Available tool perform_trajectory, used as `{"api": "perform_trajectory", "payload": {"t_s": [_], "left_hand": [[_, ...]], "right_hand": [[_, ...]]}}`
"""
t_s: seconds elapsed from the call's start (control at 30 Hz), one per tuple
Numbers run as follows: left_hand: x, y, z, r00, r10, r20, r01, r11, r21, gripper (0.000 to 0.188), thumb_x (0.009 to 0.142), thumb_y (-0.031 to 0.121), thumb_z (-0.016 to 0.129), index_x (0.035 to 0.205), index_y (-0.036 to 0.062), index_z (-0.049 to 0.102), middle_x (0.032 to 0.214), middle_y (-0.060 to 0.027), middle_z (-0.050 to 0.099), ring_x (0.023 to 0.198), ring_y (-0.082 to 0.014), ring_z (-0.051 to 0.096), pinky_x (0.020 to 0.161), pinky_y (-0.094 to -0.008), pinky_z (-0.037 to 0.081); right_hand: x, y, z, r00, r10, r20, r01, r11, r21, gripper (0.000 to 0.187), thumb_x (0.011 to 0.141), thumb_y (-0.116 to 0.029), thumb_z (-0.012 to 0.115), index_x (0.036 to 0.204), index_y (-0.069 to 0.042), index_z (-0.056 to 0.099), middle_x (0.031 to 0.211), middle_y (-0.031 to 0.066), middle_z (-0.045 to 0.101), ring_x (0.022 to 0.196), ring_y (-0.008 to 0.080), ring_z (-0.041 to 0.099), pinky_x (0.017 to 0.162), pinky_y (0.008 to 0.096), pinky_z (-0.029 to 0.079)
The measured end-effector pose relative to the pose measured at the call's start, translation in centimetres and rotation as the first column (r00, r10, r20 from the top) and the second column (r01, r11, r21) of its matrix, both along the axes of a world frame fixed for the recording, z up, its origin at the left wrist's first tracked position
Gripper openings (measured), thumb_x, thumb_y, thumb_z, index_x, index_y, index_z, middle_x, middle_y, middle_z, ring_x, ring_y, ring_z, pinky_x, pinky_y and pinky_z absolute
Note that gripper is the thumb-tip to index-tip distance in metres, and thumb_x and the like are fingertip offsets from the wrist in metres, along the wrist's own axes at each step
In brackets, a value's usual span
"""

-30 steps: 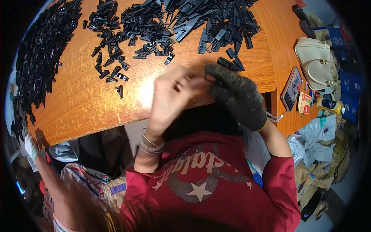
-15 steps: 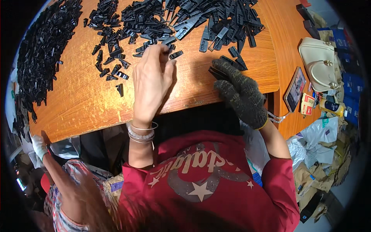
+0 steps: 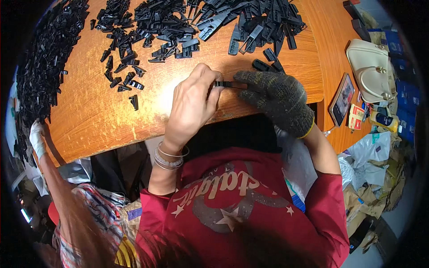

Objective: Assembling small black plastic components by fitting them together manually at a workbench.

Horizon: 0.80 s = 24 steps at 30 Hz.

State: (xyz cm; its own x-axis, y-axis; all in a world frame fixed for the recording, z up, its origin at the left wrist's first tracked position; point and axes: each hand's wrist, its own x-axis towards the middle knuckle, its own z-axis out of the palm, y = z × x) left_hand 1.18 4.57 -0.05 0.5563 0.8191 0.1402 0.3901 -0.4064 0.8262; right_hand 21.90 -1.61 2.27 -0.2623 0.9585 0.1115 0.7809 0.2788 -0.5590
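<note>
Bare, with bracelets at the wrist, my left hand (image 3: 193, 100) pinches a small black plastic piece (image 3: 222, 84) between thumb and fingertips. My right hand (image 3: 279, 100), in a dark knitted glove, grips a narrow black plastic part, mostly hidden by its fingers. The two pieces meet end to end above the table's near part; whether they interlock I cannot tell. Beyond the left hand lie heaped small black plastic pieces (image 3: 158, 22). Longer flat black plastic parts (image 3: 268, 27) are piled beyond the right hand, with a few loose ones (image 3: 263, 65) close to the glove.
A large black heap (image 3: 47, 58) covers the left edge of the wooden table (image 3: 111, 125). Beside it is another person's white-gloved hand (image 3: 37, 136). To the right are a phone (image 3: 342, 100), a cream handbag (image 3: 370, 67), a yellow-labelled bottle (image 3: 384, 120) and plastic bags (image 3: 366, 149).
My left hand has moved right and nearer from the small pieces, now pinching one. My right hand has turned inward, bringing its part against that piece. The other person's gloved hand has moved up.
</note>
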Motion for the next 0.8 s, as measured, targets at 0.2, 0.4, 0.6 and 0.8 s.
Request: {"api": "perform_trajectory", "payload": {"t_s": [0.2, 0.4, 0.6, 0.8], "left_hand": [[0.0, -0.2, -0.2, 1.0, -0.013, -0.016, 0.013, 1.0, 0.022, 0.018, 0.08, -0.002, 0.066, 0.096, -0.0025, 0.06, 0.086, -0.0139, 0.057, 0.072, -0.0297, 0.059, 0.066, -0.034, 0.048], [0.1, -0.6, -0.8, 0.999, -0.014, 0.046, 0.011, 0.998, 0.058, 0.019, 0.077, -0.002, 0.067, 0.094, -0.001, 0.058, 0.087, -0.015, 0.056, 0.075, -0.0341, 0.06, 0.066, -0.0382, 0.048], [0.3, -1.3, -1.2, 0.989, 0.062, 0.131, -0.065, 0.998, 0.019, 0.021, 0.074, -0.004, 0.065, 0.093, 0.0012, 0.057, 0.086, -0.0152, 0.055, 0.076, -0.0356, 0.059, 0.064, -0.0397, 0.047], [1.3, -2.0, -0.6, 0.973, 0.135, 0.187, -0.132, 0.991, -0.031, 0.031, 0.073, 0.0, 0.067, 0.103, 0.0039, 0.062, 0.082, -0.0131, 0.053, 0.07, -0.0328, 0.058, 0.06, -0.0388, 0.045]], "right_hand": [[-1.3, 0.9, 2.0, 0.995, 0.015, 0.1, -0.008, 0.998, -0.069, 0.023, 0.086, -0.023, 0.06, 0.101, -0.008, 0.068, 0.092, 0.0114, 0.068, 0.087, 0.033, 0.063, 0.077, 0.0446, 0.048], [-2.8, 2.0, 2.3, 0.93, 0.247, 0.271, -0.241, 0.969, -0.056, 0.022, 0.082, -0.022, 0.059, 0.093, -0.006, 0.067, 0.086, 0.0129, 0.067, 0.08, 0.0326, 0.062, 0.071, 0.0444, 0.048], [-3.8, 2.5, 2.2, 0.866, 0.255, 0.43, -0.324, 0.941, 0.095, 0.018, 0.072, -0.022, 0.058, 0.073, -0.005, 0.064, 0.071, 0.0141, 0.061, 0.064, 0.0294, 0.059, 0.056, 0.043, 0.046], [-3.5, 3.8, 1.4, 0.888, 0.262, 0.379, -0.32, 0.942, 0.099, 0.019, 0.066, -0.025, 0.063, 0.064, -0.006, 0.064, 0.062, 0.0136, 0.06, 0.058, 0.0298, 0.06, 0.048, 0.0449, 0.045]]}}
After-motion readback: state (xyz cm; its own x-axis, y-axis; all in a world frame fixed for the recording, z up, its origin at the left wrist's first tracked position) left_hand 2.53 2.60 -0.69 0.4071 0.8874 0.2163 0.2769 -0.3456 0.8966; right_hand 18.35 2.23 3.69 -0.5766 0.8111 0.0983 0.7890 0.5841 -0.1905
